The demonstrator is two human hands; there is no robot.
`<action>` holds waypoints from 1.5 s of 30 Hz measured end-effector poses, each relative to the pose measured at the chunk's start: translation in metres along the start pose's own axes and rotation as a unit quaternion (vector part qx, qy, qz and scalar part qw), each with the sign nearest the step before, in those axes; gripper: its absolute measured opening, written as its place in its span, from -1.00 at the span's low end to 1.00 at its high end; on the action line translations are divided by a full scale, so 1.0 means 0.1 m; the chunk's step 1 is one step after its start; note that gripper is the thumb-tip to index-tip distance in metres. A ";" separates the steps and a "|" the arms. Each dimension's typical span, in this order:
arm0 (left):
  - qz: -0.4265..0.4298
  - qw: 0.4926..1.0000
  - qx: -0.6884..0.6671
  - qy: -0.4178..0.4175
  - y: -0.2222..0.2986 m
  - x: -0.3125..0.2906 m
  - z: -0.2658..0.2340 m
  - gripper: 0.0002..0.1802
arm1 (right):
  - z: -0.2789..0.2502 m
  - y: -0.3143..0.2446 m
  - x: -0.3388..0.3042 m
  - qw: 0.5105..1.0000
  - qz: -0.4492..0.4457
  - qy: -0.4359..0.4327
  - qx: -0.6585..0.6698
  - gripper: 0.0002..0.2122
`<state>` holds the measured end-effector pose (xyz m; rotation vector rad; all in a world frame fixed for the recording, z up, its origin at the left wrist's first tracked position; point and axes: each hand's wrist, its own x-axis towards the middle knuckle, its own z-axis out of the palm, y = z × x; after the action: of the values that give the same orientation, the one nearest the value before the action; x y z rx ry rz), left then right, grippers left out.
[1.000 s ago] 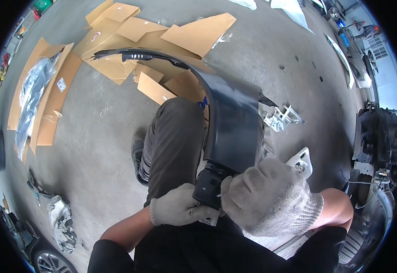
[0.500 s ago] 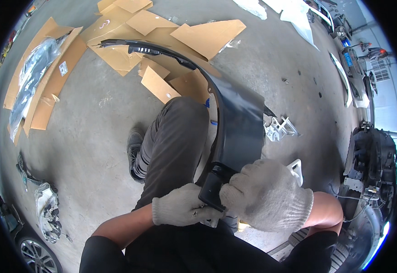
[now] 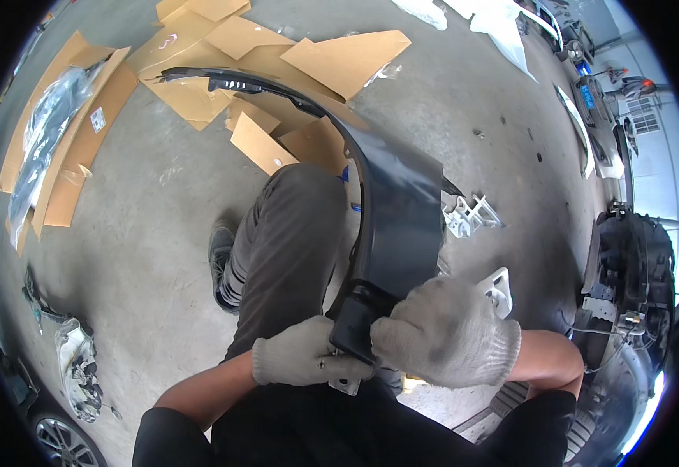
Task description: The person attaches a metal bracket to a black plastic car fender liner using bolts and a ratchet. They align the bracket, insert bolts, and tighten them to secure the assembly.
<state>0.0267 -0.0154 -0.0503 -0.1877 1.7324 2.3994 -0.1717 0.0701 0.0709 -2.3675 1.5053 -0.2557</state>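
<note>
Displaced slightly leftward since half a second earlier: the whole view, including both hands. Grey floor (image 3: 164,210) underlies the scene. Opened cardboard (image 3: 347,62) spreads toward the floor's far edge. Black curved panel (image 3: 402,194): located before the person, to the right of the bent knee, its far tip above the cardboard. Long carton (image 3: 94,148): near the floor's left edge, containing clear plastic. White bracket (image 3: 464,218): on the floor, just right of the panel. Left hand (image 3: 300,350): gloved, grasping the panel's near end. Right hand (image 3: 448,331): gloved, clenched against that end's right side; whether it grips cannot be told.
</note>
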 end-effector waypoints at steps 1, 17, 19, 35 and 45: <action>-0.013 0.999 -0.038 0.004 0.02 0.00 0.01 -0.73 | 0.01 0.01 0.00 1.000 0.013 0.013 0.012 -0.88; 0.144 0.979 0.136 0.055 -0.12 0.03 0.03 -0.73 | -0.06 -0.02 0.02 0.998 0.039 -0.043 0.038 -0.86; 0.147 0.977 0.141 0.058 -0.11 0.04 0.04 -0.74 | -0.07 -0.03 0.03 0.997 0.041 -0.056 0.033 -0.86; 0.137 0.990 0.013 0.030 -0.11 0.14 0.00 -0.84 | -0.08 0.11 0.02 0.997 0.015 -0.055 0.047 -0.82; 0.125 0.991 -0.016 0.036 -0.10 0.15 0.02 -0.79 | -0.13 0.10 0.04 0.995 0.043 -0.088 0.030 -0.83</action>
<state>0.0138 -0.0089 -0.0623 -0.0631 1.8485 2.6266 -0.1826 0.0606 0.0797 -2.2093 1.4906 -0.0676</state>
